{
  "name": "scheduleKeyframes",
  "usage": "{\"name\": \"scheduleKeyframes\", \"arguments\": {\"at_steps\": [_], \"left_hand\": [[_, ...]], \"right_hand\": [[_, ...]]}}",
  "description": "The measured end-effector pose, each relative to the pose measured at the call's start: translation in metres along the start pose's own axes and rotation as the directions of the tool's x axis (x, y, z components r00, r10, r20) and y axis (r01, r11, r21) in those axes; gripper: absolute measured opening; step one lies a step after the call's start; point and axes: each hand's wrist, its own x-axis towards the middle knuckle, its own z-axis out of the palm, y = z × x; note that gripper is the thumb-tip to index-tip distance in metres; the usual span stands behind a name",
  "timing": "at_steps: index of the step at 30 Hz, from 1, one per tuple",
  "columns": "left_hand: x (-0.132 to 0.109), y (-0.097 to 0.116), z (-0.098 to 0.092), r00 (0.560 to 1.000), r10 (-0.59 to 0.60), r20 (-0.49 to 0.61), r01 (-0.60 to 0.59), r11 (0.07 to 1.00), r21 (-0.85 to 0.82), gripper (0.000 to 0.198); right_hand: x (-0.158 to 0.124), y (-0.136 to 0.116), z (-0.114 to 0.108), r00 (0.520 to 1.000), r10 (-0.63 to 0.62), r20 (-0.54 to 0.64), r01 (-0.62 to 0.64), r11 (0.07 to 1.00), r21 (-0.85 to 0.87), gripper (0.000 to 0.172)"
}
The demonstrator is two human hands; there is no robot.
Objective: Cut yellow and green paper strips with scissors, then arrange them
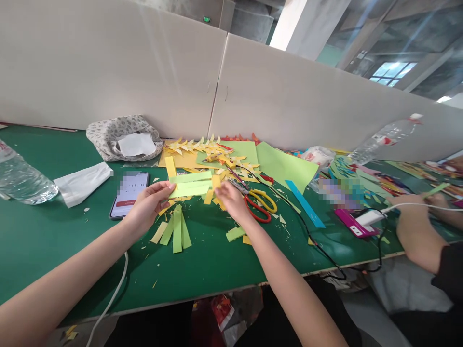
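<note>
My left hand (154,200) pinches the left end of light green paper strips (191,189), held level above the green table. A yellow paper strip (170,167) sticks up beside those fingers. At the other end, my right hand (231,197) is closed, with a short yellow paper piece (216,182) at its fingertips. Below the hands lie a fan of loose green strips (177,230) and small yellow scraps. Scissors with red handles (258,212) and scissors with yellow handles (265,200) rest just right of my right hand.
A phone (129,195) lies left of my left hand, near a water bottle (25,176) and a patterned cloth bag (123,137). Folded yellow paper pieces (195,144) and green sheets (289,166) lie behind. A black cable (307,226) and magenta power bank (352,222) are rightward, beside another person's arm (415,231).
</note>
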Motion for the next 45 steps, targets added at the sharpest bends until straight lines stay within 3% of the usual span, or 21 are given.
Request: {"name": "scheduleKeyframes", "arguments": {"at_steps": [1, 2, 5, 8, 11, 14, 15, 17, 20, 23, 25, 26, 27, 28, 30, 33, 35, 37, 39, 41, 45], "left_hand": [[-0.002, -0.001, 0.001, 1.0, 0.008, 0.02, -0.009, 0.998, 0.056, 0.025], [-0.003, -0.002, 0.002, 0.999, 0.015, 0.051, -0.022, 0.992, 0.127, 0.024], [-0.009, -0.008, 0.007, 0.983, 0.063, 0.172, -0.126, 0.914, 0.387, 0.021], [-0.012, -0.016, 0.011, 0.955, 0.098, 0.279, -0.257, 0.742, 0.619, 0.019], [-0.014, -0.022, 0.015, 0.946, 0.102, 0.309, -0.31, 0.567, 0.763, 0.02], [-0.015, -0.025, 0.017, 0.938, 0.149, 0.312, -0.345, 0.39, 0.854, 0.021], [-0.016, -0.026, 0.018, 0.931, 0.177, 0.319, -0.361, 0.325, 0.874, 0.022], [-0.017, -0.025, 0.018, 0.896, 0.281, 0.345, -0.403, 0.185, 0.896, 0.028], [-0.016, -0.02, 0.014, 0.748, 0.46, 0.477, -0.527, -0.025, 0.85, 0.034], [-0.01, -0.014, 0.008, 0.551, 0.396, 0.734, -0.755, -0.138, 0.641, 0.026], [-0.005, -0.011, 0.004, 0.487, 0.26, 0.834, -0.833, -0.146, 0.533, 0.025], [-0.003, -0.011, 0.002, 0.468, 0.206, 0.859, -0.854, -0.143, 0.5, 0.025], [-0.002, -0.012, 0.001, 0.462, 0.164, 0.872, -0.865, -0.137, 0.483, 0.026], [0.0, -0.013, 0.0, 0.463, 0.137, 0.876, -0.868, -0.133, 0.479, 0.026], [0.001, -0.016, 0.0, 0.486, 0.112, 0.867, -0.859, -0.123, 0.497, 0.028], [0.001, -0.019, 0.002, 0.517, 0.11, 0.849, -0.841, -0.118, 0.527, 0.029], [0.0, -0.02, 0.003, 0.522, 0.119, 0.844, -0.836, -0.121, 0.534, 0.029], [-0.002, -0.021, 0.004, 0.527, 0.133, 0.84, -0.832, -0.124, 0.541, 0.028], [-0.003, -0.023, 0.004, 0.54, 0.152, 0.828, -0.82, -0.128, 0.558, 0.027], [-0.005, -0.026, 0.004, 0.56, 0.17, 0.811, -0.802, -0.136, 0.582, 0.028], [-0.008, -0.029, 0.005, 0.606, 0.196, 0.771, -0.76, -0.145, 0.634, 0.03]], "right_hand": [[0.003, 0.002, -0.008, 0.982, -0.092, -0.163, 0.096, 0.995, 0.016, 0.025], [0.005, 0.002, -0.017, 0.971, -0.116, -0.21, 0.124, 0.992, 0.022, 0.025], [0.001, 0.002, -0.045, 0.949, -0.16, -0.271, 0.156, 0.987, -0.036, 0.026], [-0.013, 0.001, -0.062, 0.914, -0.271, -0.302, 0.174, 0.934, -0.311, 0.023], [-0.026, -0.001, -0.065, 0.794, -0.506, -0.339, 0.236, 0.768, -0.595, 0.015], [-0.032, -0.002, -0.058, 0.673, -0.709, -0.211, 0.259, 0.493, -0.831, 0.018], [-0.032, -0.002, -0.055, 0.673, -0.726, -0.14, 0.261, 0.41, -0.874, 0.02], [-0.03, 0.001, -0.048, 0.725, -0.688, -0.02, 0.266, 0.307, -0.914, 0.022], [-0.028, 0.005, -0.043, 0.812, -0.583, 0.038, 0.242, 0.277, -0.93, 0.023], [-0.031, 0.0, -0.048, 0.843, -0.538, -0.01, 0.213, 0.35, -0.912, 0.026], [-0.036, -0.006, -0.055, 0.911, -0.41, 0.031, 0.235, 0.458, -0.857, 0.019], [-0.039, -0.009, -0.059, 0.958, -0.247, 0.147, 0.259, 0.521, -0.813, 0.016], [-0.041, -0.01, -0.063, 0.957, -0.043, 0.286, 0.257, 0.576, -0.776, 0.016], [-0.043, -0.01, -0.066, 0.913, 0.131, 0.387, 0.233, 0.61, -0.758, 0.019], [-0.041, -0.006, -0.072, 0.872, 0.266, 0.411, 0.172, 0.619, -0.766, 0.023], [-0.031, 0.005, -0.076, 0.985, 0.047, 0.168, 0.114, 0.558, -0.822, 0.015], [-0.025, 0.009, -0.074, 0.991, -0.136, -0.009, 0.059, 0.485, -0.872, 0.009], [-0.023, 0.009, -0.067, 0.962, -0.259, -0.083, 0.05, 0.471, -0.881, 0.01], [-0.026, 0.006, -0.051, 0.931, -0.363, -0.049, 0.155, 0.51, -0.846, 0.011], [-0.033, 0.003, -0.031, 0.905, -0.418, 0.079, 0.311, 0.522, -0.794, 0.016], [-0.043, 0.005, 0.002, 0.838, -0.423, 0.345, 0.512, 0.391, -0.765, 0.026]]}}
